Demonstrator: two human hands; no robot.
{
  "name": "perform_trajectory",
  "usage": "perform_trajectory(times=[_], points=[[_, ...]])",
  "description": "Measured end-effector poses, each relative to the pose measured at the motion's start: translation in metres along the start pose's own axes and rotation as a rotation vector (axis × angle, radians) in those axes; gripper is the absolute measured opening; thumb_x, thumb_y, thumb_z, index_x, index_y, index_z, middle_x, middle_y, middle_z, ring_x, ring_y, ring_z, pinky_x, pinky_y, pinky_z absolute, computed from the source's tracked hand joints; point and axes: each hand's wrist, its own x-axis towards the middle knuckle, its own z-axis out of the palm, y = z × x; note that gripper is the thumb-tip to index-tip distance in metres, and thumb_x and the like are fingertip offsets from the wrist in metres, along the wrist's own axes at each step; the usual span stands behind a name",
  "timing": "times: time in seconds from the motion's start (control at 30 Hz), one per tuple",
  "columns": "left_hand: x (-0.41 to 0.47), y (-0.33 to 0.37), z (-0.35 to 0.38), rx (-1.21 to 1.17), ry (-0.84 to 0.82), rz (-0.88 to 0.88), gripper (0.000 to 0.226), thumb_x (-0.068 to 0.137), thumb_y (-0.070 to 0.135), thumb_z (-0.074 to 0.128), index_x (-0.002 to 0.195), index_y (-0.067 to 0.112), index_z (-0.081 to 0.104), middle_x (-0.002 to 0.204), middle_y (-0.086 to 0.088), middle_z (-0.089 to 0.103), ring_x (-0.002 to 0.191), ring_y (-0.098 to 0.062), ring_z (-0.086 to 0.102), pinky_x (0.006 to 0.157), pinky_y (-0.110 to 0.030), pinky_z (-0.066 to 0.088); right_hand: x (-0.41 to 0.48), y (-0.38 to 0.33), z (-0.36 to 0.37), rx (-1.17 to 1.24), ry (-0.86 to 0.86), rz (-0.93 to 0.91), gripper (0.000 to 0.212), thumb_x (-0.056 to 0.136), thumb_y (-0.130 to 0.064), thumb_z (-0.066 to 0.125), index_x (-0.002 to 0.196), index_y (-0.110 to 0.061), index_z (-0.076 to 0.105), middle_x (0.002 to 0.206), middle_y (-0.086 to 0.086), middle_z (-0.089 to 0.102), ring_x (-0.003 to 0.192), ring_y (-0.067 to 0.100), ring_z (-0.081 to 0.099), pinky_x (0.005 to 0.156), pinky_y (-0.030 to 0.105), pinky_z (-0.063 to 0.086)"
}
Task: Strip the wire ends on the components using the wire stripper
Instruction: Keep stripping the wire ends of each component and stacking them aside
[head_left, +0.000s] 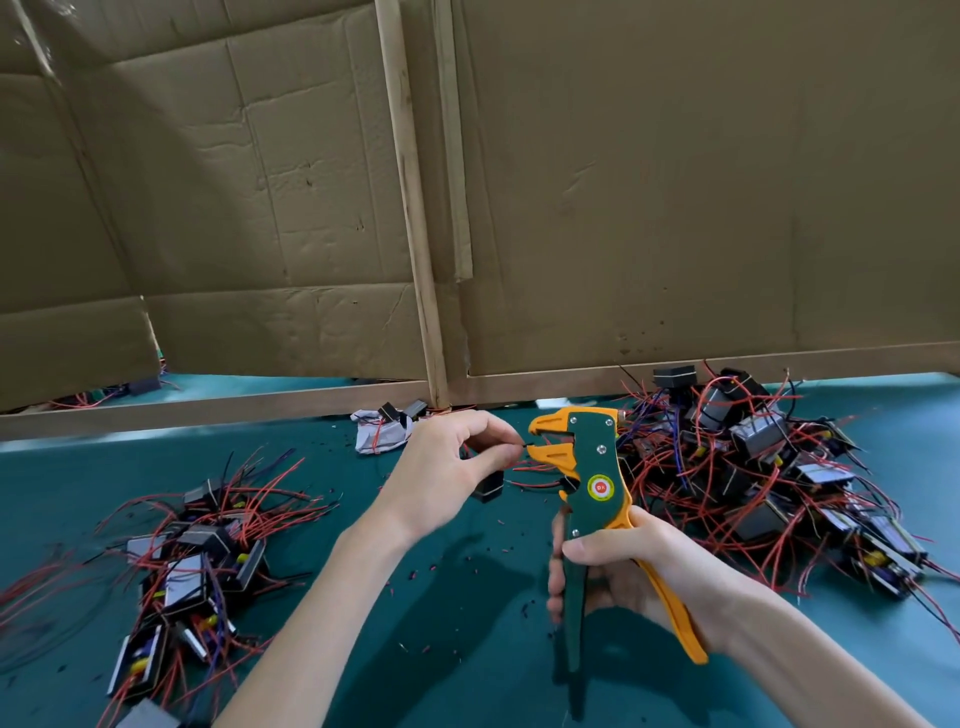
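Feeding step, mid-frame. Left hand (457, 467) pinches a black wire (525, 445), tip at the stripper's (592, 467) parted jaws. Component (488, 487) hangs just below. Right hand (639, 566) grip wraps the handles. Next, likely: seat the wire, then squeeze.

Single head view, looking forward-down over green table (467, 649), close; edges probably wide-angle-bent.

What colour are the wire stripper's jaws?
Orange-yellow; the wire stripper body is dark green. Head view.
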Motion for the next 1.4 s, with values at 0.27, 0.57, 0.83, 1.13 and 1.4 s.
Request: perform_trajectory(times=[0.27,0.57,0.83,1.13,1.4], points=[[0.002,0.003,-0.004,0.026,-0.050,0.003,0.010,0.085,0.016,0.071,0.080,0.024,0.072,0.072,0.014,0.071,0.067,-0.002,0.062,0.067,-0.015,0.046,-0.001,-0.003,0.003,-0.049,0.040,0.022,0.014,0.075,-0.016,0.076,0.083,-0.008,0.068,0.077,0.022,0.065,0.072,0.038,0.066,0.074,0.048,0.056],[0.002,0.007,-0.009,0.034,-0.036,0.004,0.010,0.079,0.016,0.077,0.075,0.023,0.072,0.064,0.010,0.069,0.056,-0.001,0.057,0.059,-0.013,0.046,-0.006,0.000,0.022,-0.132,0.336,0.068,0.034,0.071,-0.023,0.076,0.048,-0.009,0.055,0.046,0.012,0.050,0.036,0.023,0.047,0.044,0.026,0.045],[0.004,-0.006,-0.011,0.172,0.082,-0.048,0.010,0.085,0.016,0.071,0.082,0.025,0.071,0.072,0.016,0.066,0.071,0.004,0.055,0.075,-0.010,0.039,0.003,0.005,0.024,0.374,0.147,0.050,0.019,0.065,-0.004,0.077,0.082,-0.003,0.069,0.081,0.022,0.062,0.074,0.037,0.065,0.072,0.045,0.057],[0.062,0.038,0.037,0.060,0.349,0.208,0.007,0.089,0.007,0.064,0.086,0.008,0.071,0.076,-0.002,0.064,0.067,-0.010,0.060,0.073,-0.030,0.049,0.010,0.008,0.011,0.589,0.353,0.173,0.024,0.056,0.007,0.068,0.079,0.006,0.063,0.084,0.028,0.066,0.071,0.041,0.070,0.062,0.050,0.059],[0.102,0.091,0.136,0.091,-0.379,0.101,0.043,0.097,0.006,0.049,0.140,0.011,0.047,0.144,-0.008,0.048,0.134,-0.025,0.042,0.117,-0.046,0.021,0.008,0.010,0.006,0.551,0.302,0.184,0.023,0.063,0.010,0.055,0.083,0.009,0.067,0.080,0.025,0.065,0.064,0.040,0.069,0.059,0.053,0.058]])
